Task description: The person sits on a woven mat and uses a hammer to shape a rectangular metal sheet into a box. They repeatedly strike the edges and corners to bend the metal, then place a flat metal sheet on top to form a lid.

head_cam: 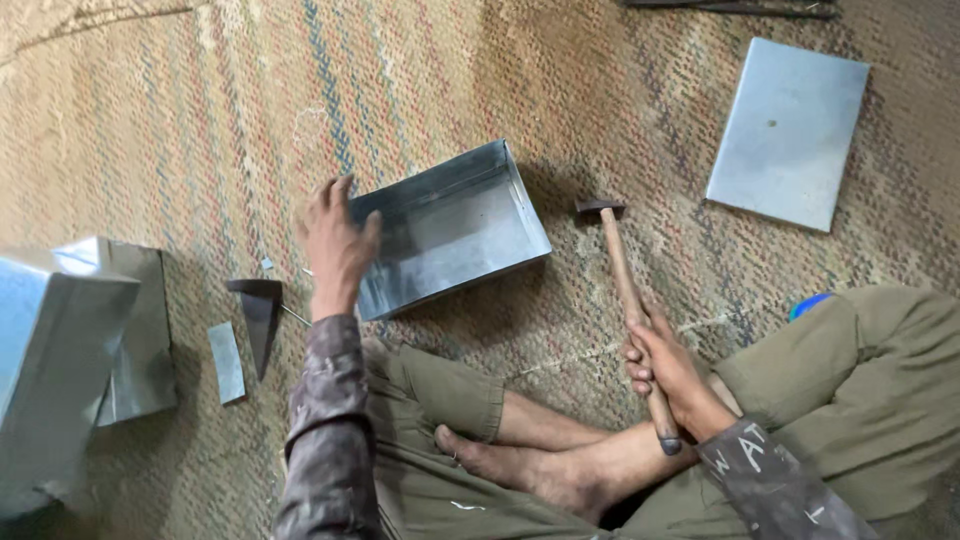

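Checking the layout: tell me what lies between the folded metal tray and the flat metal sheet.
The head view shows a hammer between the tray and the flat sheet, its head on the woven mat, handle in the right hand.

One tray [450, 230], one hammer [625, 290], one flat sheet [788, 132], one small strip [226, 362], one dark wedge [260, 315], and seemingly two folded boxes [70, 360] at lower left, overlapping. Two hands: left [335, 245], right [668, 365].

A tan mat [200, 120] woven with faint blue, red and green stripes is seen under a grey, dull-shining folded metal tray [450, 230], a pale grey flat sheet [788, 132], a brown-handled, dark-headed hammer [628, 290], olive trousers [860, 380] and mottled brown-grey sleeves [325, 430]
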The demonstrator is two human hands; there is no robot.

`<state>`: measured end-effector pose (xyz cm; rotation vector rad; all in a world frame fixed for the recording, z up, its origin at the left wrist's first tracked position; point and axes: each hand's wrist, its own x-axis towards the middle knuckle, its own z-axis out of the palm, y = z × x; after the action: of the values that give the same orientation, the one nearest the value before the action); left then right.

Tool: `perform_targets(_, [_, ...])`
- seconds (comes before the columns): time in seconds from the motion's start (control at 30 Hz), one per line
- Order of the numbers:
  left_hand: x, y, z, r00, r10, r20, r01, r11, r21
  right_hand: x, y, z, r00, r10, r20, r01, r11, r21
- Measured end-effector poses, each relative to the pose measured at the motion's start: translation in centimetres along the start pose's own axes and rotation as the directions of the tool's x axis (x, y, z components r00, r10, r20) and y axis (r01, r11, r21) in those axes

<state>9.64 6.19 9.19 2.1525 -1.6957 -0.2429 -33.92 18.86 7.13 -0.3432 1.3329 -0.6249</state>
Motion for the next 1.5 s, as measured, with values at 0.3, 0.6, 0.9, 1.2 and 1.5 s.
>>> perform_targets(0.3, [-3.6,-3.5,3.1,0.946,-0.244,0.215,0.307,0.45,-0.839,-0.8,-1.0,0.4,0.998,-0.024,0.054,0.02,0.998,0.067])
perform_targets(0.6, [-8.9,9.3,7.4,0.61,-0.785,0.108,0.259,0.069,-0.963,-0.6,-1.7,-0.8,0.993,-0.017,0.118,-0.007,0.978,0.207])
perform_targets(0.9, [-11.5,17.0,4.7,0.666,-0.739,-0.107,0.101,0.231,-0.968,-1.1,-1.8,-0.6,0.993,-0.024,0.113,0.0,0.979,0.203])
perform_targets(1.2, [-0.1,3.4,2.8,0.892,0.42,0.169,-0.443,0.887,0.13,-1.1,-1.7,-0.7,0.989,-0.06,0.132,0.028,0.972,0.233])
perform_targets(1.5, [-5.3,7.4,1.7,0.87,0.41,0.275,-0.456,0.88,0.13,5.1,0.5,-2.0,0.987,0.094,0.128,-0.124,0.961,0.246])
